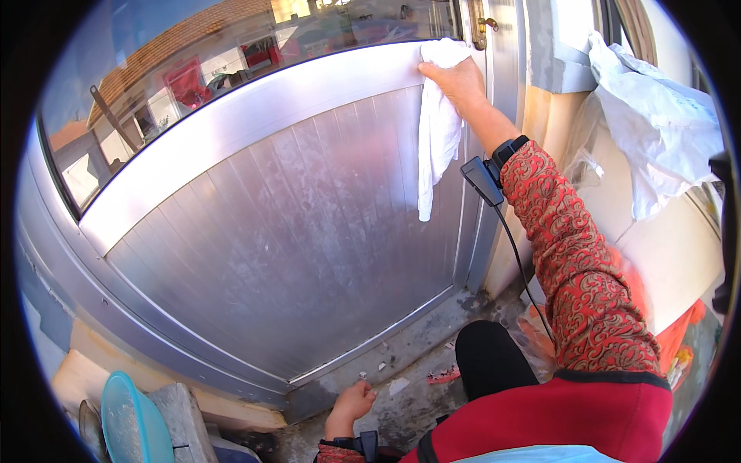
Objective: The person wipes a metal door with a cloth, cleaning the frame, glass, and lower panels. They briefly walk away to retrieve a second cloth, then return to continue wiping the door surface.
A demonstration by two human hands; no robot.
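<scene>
My right hand (463, 84) presses a white cloth (439, 133) against the top rail (278, 98) of a metal door's lower panel, close to the lock side. The cloth's loose end hangs down over the ribbed metal panel (301, 231), which bears whitish smears. Low in the view, my left hand (352, 402) is curled above the concrete floor, near the door's sill. A tiny pale bit (363, 376) shows at its fingertips; whether it is held or lies behind them is unclear. Above the rail, the door's glass pane (231, 58) reflects a tiled roof and buildings.
A door lock with a key (489, 24) is just above my right hand. White plastic sheeting (660, 127) drapes over boxes or panels at right. A turquoise basin (124, 416) stands at lower left beside a grey block (179, 416). Paper scraps (398, 385) litter the floor.
</scene>
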